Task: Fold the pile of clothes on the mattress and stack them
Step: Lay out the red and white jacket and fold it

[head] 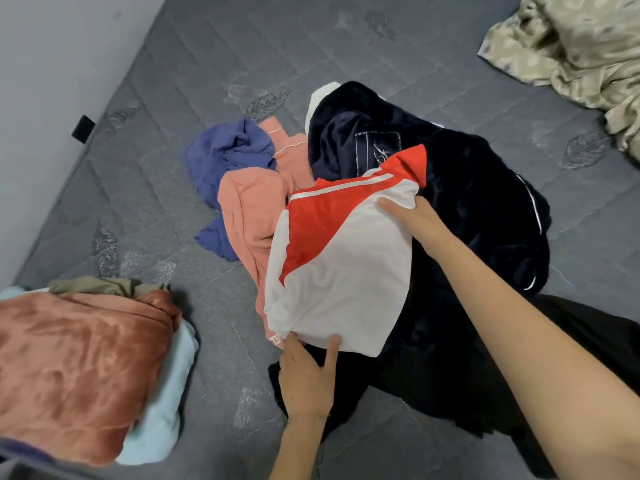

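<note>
The shirt (339, 271) is pinched between fingers of left hand (304, 379) and right hand (415, 216). Folding it is likely needed next.

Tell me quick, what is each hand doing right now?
Left hand: holding the near edge of the red and white shirt.
Right hand: holding the far edge of the same shirt.

Crumpled beige satin sheet (571, 39), grey wall (41, 64), black tag (83, 129)
</note>
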Available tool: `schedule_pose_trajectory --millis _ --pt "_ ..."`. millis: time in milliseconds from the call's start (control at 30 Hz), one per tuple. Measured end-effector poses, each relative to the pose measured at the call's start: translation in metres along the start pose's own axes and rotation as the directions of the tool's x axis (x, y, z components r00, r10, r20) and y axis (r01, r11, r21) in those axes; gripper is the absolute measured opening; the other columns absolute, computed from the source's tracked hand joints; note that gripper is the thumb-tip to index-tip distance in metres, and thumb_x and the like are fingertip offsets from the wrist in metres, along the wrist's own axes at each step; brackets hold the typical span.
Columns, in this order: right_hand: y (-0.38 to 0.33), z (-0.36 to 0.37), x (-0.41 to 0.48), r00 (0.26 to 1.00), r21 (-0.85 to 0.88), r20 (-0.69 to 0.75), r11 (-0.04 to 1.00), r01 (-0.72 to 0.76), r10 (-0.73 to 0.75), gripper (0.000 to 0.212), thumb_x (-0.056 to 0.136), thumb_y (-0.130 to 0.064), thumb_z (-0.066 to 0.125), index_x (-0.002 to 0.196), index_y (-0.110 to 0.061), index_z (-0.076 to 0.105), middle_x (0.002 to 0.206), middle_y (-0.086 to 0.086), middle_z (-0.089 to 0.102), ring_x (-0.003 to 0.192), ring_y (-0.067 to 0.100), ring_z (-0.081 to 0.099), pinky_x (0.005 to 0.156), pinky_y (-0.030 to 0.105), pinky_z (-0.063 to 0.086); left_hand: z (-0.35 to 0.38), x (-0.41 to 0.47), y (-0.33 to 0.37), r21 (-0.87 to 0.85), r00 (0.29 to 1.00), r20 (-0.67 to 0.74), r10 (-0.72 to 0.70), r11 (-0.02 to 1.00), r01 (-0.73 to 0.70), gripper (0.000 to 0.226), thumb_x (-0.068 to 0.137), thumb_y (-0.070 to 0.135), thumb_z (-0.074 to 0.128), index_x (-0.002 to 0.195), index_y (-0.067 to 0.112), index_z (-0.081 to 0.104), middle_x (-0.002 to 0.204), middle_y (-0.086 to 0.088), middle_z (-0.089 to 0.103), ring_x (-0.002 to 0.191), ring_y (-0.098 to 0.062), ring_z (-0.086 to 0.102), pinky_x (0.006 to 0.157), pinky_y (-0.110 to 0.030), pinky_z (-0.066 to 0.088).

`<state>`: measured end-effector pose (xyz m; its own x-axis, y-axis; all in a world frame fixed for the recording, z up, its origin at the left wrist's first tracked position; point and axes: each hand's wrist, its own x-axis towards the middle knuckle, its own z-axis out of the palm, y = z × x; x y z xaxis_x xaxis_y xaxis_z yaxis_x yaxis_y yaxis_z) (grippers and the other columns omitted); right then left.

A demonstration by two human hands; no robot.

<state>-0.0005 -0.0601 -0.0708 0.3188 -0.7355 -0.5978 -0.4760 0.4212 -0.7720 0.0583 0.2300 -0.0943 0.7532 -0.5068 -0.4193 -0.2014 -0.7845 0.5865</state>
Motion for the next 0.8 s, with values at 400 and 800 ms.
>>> schedule_pose_trajectory --millis 400,800 --pt "0.022 -0.003 -0.059 0.952 0.243 -0.276 0.949 0.203 -0.133 0.033 0.079 0.002 0.067 0.107 -0.015 0.061 0.099 -0.001 0.067 0.095 0.021 0.066 0.084 0.035 0.055 -0.006 0.017 0.039 -0.597 0.997 0.023 -0.078 0.798 0.076 0.082 0.086 0.005 0.066 0.146 0.017 0.012 0.132 0.008 0.039 0.118 -0.01 0.044 0.09 -0.011 0.04" --pt "0.113 0.002 -0.186 0.986 0.61 -0.094 0.791 -0.055 0.141 0.039 0.081 -0.02 0.069 0.12 -0.024 0.06 0.121 0.0 0.068 0.11 0.017 0.065 0.091 0.039 0.05 -0.047 0.047 -0.013 -0.571 0.961 0.109 -0.253 0.775 0.269 0.057 0.086 -0.003 0.063 0.131 0.01 0.031 0.133 -0.021 0.045 0.104 -0.028 0.051 0.087 -0.039 0.044"
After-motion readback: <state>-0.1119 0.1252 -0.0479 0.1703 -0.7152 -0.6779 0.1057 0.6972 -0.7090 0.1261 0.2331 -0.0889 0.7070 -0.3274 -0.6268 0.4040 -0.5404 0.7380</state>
